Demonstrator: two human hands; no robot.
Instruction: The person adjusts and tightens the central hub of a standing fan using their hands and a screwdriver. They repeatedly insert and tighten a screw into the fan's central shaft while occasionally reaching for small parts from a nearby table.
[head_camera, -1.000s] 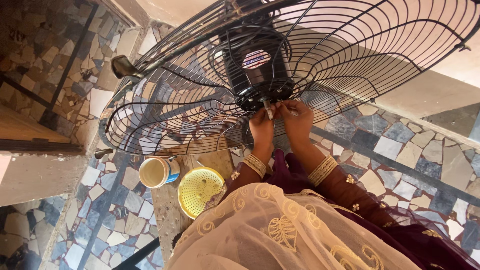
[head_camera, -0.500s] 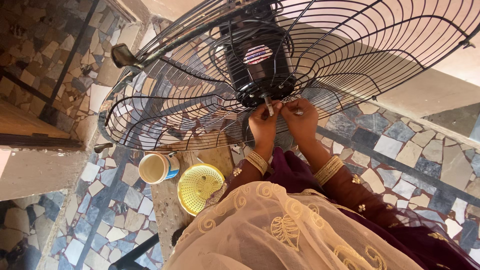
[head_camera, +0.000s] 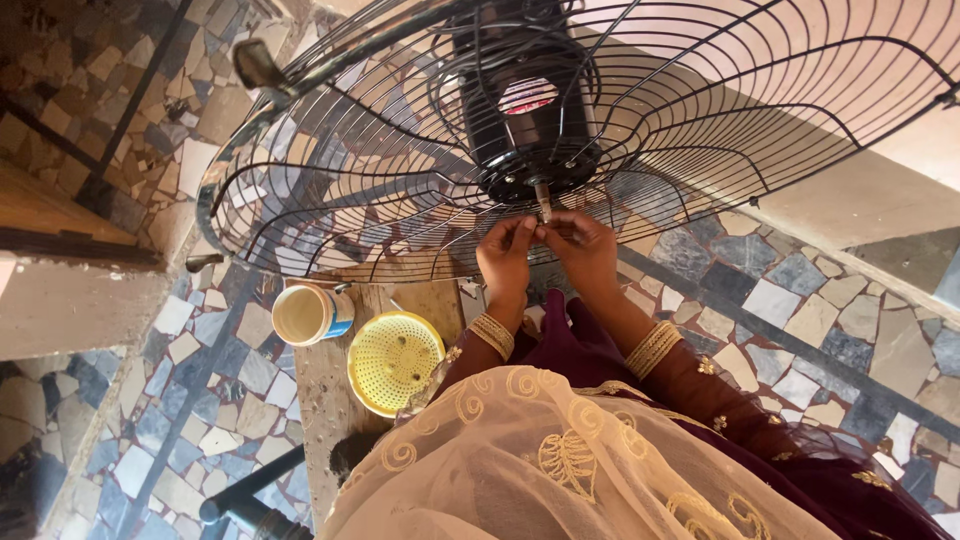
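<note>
A large black wire fan guard (head_camera: 400, 140) stands in front of me with the black motor housing (head_camera: 525, 120) at its centre and a short metal shaft (head_camera: 543, 203) poking out of it. My left hand (head_camera: 505, 258) and my right hand (head_camera: 585, 250) meet just below the shaft tip, fingertips pinched together on a small part I cannot make out. Both wrists wear gold bangles. A cream embroidered scarf (head_camera: 520, 460) covers my lap.
A low wooden stool (head_camera: 330, 400) holds a small yellow perforated basket (head_camera: 394, 361) and a blue-and-white cup (head_camera: 310, 314). The floor is broken-tile mosaic (head_camera: 780, 300). A black tube (head_camera: 240, 500) lies at the bottom left. A wooden ledge (head_camera: 60, 215) is at the left.
The view has drawn closer to the fan. Both hands stay together under the shaft, shifted slightly with small finger movements.
</note>
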